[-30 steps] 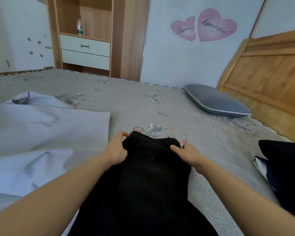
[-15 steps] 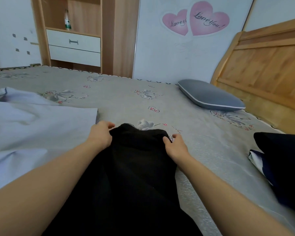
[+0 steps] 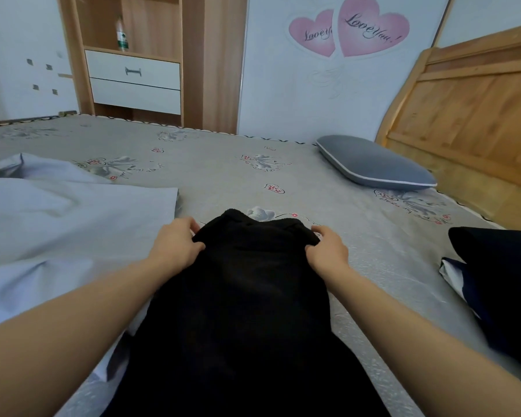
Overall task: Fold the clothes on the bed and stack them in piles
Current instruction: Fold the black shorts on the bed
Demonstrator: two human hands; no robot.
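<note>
Both hands have closed on the far end of the black garment since a moment ago, when the fingers lay flatter along its edges — now the cloth bunches under them. Her left hand grips the left corner, fingers curled over the fabric; the right hand pinches the right corner the same way. From that grip the garment runs back toward the person in a long dark strip, lying on the grey patterned bed.

Just left of the left hand lies a pale blue sheet, rumpled, its edge partly under the garment. Well off to the right of the right hand sits a dark pile of clothes. Beyond the grip, up and to the right, a grey pillow rests near the wooden headboard — and farther back, a wooden cabinet.
</note>
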